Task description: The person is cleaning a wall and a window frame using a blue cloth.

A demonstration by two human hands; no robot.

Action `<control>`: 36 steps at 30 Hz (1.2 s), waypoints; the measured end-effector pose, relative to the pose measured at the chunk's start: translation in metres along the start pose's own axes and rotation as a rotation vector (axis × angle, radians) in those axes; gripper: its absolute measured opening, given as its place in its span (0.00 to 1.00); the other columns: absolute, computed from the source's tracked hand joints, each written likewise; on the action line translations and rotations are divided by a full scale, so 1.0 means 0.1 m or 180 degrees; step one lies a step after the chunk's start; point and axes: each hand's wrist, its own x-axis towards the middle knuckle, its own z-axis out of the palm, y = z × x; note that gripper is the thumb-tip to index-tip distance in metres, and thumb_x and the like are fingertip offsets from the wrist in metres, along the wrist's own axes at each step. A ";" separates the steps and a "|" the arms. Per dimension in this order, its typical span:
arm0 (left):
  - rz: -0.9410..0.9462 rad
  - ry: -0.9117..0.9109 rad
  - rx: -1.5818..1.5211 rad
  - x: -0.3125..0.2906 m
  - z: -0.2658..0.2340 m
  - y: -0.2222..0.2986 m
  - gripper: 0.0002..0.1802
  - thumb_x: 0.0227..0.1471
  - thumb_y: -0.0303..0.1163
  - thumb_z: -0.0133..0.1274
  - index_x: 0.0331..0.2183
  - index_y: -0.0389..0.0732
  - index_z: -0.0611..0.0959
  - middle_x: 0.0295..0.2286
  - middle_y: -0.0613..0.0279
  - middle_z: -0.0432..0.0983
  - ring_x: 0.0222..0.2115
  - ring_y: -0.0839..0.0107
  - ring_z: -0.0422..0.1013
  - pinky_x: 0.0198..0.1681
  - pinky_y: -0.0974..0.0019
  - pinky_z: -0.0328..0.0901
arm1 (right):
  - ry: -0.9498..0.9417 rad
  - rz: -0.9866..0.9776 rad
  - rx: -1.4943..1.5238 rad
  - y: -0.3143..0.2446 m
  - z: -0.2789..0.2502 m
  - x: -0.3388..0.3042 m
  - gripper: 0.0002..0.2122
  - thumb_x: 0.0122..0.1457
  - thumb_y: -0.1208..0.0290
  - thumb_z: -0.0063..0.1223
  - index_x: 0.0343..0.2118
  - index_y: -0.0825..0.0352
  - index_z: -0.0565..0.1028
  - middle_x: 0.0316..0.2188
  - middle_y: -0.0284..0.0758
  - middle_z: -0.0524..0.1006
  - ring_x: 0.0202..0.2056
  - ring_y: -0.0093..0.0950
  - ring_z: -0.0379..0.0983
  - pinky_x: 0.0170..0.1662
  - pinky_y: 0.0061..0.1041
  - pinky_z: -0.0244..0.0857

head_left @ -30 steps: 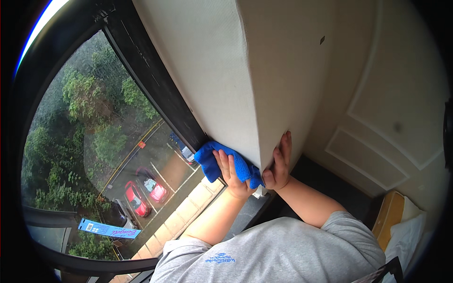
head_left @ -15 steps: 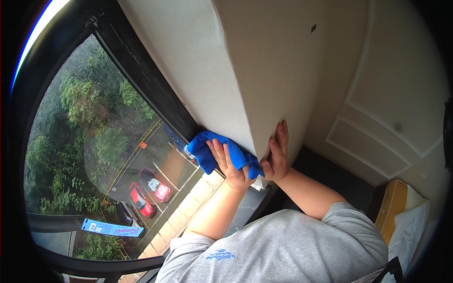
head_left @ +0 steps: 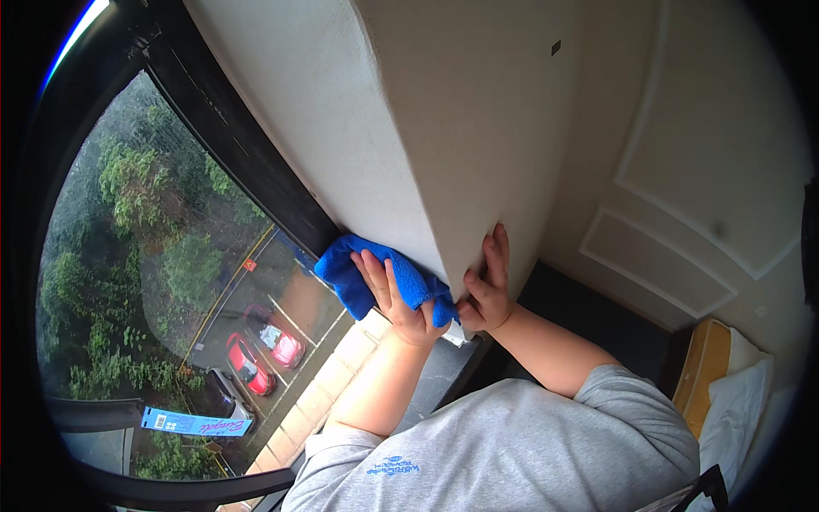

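Observation:
A blue cloth (head_left: 345, 277) is pressed against the light wall face (head_left: 316, 128) beside the dark window frame (head_left: 230, 136). My left hand (head_left: 403, 303) lies over it, fingers stretched along the cloth and holding it to the surface; part of the cloth bunches out by the wall corner. Round that corner, my right hand (head_left: 490, 290) rests on the adjoining wall face (head_left: 486, 128), fingers extended and the palm side toward the wall. Nothing shows in it.
On the left, a large window pane (head_left: 128, 256) looks down on trees and parked red cars (head_left: 277, 341). A blue printed strip (head_left: 194, 422) is at the pane's lower part. A dark ledge (head_left: 435, 375) lies below my hands. A yellow mattress (head_left: 704, 363) and white bedding (head_left: 738, 401) sit at right.
The whole view has shifted slightly, so wall, window and hands appear farther left. The cloth stays against the wall under my left hand, and my right hand remains on the other face.

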 end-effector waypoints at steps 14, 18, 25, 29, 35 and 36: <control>-0.0198 -0.0209 -0.0083 -0.26 -0.05 0.08 0.31 0.61 0.32 0.41 0.64 0.34 0.59 0.64 0.31 0.42 0.66 0.34 0.39 0.66 0.41 0.39 | 0.0012 0.0015 0.0106 0.01 -0.01 -0.02 0.23 0.65 0.47 0.43 0.62 0.46 0.68 0.69 0.45 0.52 0.68 0.55 0.41 0.66 0.56 0.36; 0.0043 -0.0127 0.0008 0.31 -0.05 0.10 0.32 0.61 0.32 0.40 0.64 0.34 0.58 0.64 0.30 0.41 0.65 0.31 0.39 0.66 0.39 0.38 | 0.0042 -0.0034 0.0094 0.05 -0.01 -0.01 0.23 0.66 0.48 0.42 0.61 0.46 0.68 0.69 0.45 0.51 0.68 0.54 0.41 0.66 0.56 0.36; -0.0861 -0.0405 -0.0048 -1.39 0.08 0.09 0.33 0.58 0.32 0.43 0.62 0.29 0.61 0.64 0.32 0.46 0.67 0.38 0.38 0.68 0.45 0.36 | 0.0020 -0.0104 0.0155 0.01 0.02 0.01 0.24 0.65 0.48 0.43 0.62 0.47 0.67 0.69 0.45 0.51 0.69 0.54 0.40 0.66 0.56 0.36; -0.0867 -0.0471 -0.0096 -1.34 0.07 0.01 0.34 0.56 0.29 0.44 0.62 0.31 0.61 0.65 0.33 0.43 0.66 0.34 0.40 0.67 0.41 0.39 | -0.0015 -0.0062 0.0114 0.05 0.02 0.00 0.24 0.65 0.48 0.42 0.62 0.48 0.67 0.69 0.46 0.51 0.69 0.54 0.40 0.66 0.56 0.36; -0.0007 -0.0073 -0.0028 0.05 -0.01 0.06 0.34 0.54 0.26 0.40 0.62 0.30 0.61 0.63 0.29 0.45 0.65 0.30 0.42 0.66 0.40 0.40 | -0.0040 -0.0111 -0.0001 0.03 -0.02 0.02 0.25 0.66 0.48 0.40 0.65 0.47 0.63 0.68 0.48 0.51 0.68 0.55 0.41 0.67 0.56 0.35; 0.0083 -0.0018 -0.0018 0.06 0.00 0.05 0.34 0.54 0.26 0.40 0.62 0.30 0.61 0.63 0.29 0.46 0.64 0.29 0.42 0.66 0.39 0.40 | -0.0050 -0.0092 -0.0015 0.03 -0.03 0.01 0.25 0.66 0.48 0.40 0.64 0.47 0.63 0.68 0.48 0.50 0.68 0.55 0.41 0.67 0.56 0.35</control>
